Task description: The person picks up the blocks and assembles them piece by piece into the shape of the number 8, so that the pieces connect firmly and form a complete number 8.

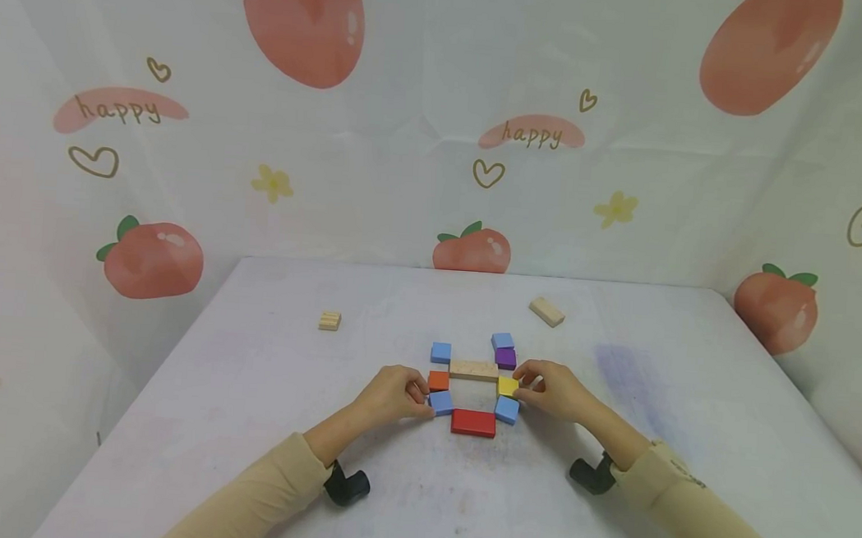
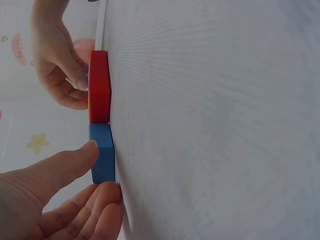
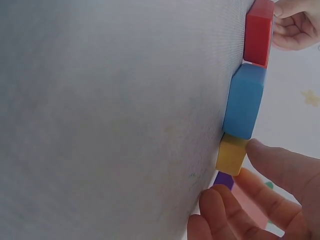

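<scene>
Small painted blocks lie in a ring on the table. My left hand [image 1: 392, 394] is at its near left, thumb and fingers pinching a blue block [image 1: 441, 403]. In the left wrist view that blue block [image 2: 103, 155] sits against the end of a red block [image 2: 100, 87]. Across the ring, my right hand [image 1: 553, 389] holds a yellow block [image 1: 508, 386] at its outer side between thumb and index finger. The other fingers curl beside it. Against the yellow block [image 3: 232, 154] stands another blue block [image 3: 245, 102] in the right wrist view.
An orange-red block [image 1: 438, 380], a plain wooden block [image 1: 473, 370], a purple block [image 1: 505, 357] and two blue blocks, one at the far left [image 1: 441, 353], complete the group. Farther back lie a wooden piece [image 1: 330, 320] and a wooden block [image 1: 547, 311]. A printed cloth [image 1: 407, 177] hangs behind.
</scene>
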Demonstrator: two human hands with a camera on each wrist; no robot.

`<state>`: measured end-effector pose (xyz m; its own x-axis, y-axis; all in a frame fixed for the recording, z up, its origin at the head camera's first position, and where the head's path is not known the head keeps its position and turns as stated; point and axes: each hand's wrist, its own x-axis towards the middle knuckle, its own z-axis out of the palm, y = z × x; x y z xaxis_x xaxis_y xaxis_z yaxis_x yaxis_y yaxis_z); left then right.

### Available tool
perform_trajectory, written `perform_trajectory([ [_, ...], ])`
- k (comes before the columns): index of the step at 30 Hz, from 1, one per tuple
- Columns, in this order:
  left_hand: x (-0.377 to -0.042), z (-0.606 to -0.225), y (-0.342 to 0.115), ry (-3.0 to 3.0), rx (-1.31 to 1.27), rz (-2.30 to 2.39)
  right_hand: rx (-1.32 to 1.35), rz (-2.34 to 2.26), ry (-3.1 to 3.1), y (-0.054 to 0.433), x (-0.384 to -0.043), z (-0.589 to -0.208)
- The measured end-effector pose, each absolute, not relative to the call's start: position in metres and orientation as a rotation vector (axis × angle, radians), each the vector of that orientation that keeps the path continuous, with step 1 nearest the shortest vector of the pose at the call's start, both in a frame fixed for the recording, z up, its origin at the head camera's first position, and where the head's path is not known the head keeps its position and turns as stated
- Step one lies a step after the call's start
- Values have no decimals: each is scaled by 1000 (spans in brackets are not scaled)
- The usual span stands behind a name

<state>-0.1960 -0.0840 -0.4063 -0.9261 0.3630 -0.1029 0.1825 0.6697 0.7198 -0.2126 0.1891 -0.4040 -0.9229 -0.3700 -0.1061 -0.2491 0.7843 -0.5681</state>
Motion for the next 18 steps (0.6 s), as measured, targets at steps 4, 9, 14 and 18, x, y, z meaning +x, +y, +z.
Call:
perform_trajectory([
  [4, -196, -406, -84, 2643, 431, 1100, -450, -827, 2762, 188, -213, -404],
  [9, -196, -407, -84, 2641, 432, 1102, -439, -821, 2763, 189, -213, -404],
  [14, -196, -408, -84, 2639, 425, 1097, -442, -820, 2764, 189, -212, -404],
  [18, -196, -408, -84, 2638, 417, 1091, -451, -817, 2768, 189, -213, -404],
])
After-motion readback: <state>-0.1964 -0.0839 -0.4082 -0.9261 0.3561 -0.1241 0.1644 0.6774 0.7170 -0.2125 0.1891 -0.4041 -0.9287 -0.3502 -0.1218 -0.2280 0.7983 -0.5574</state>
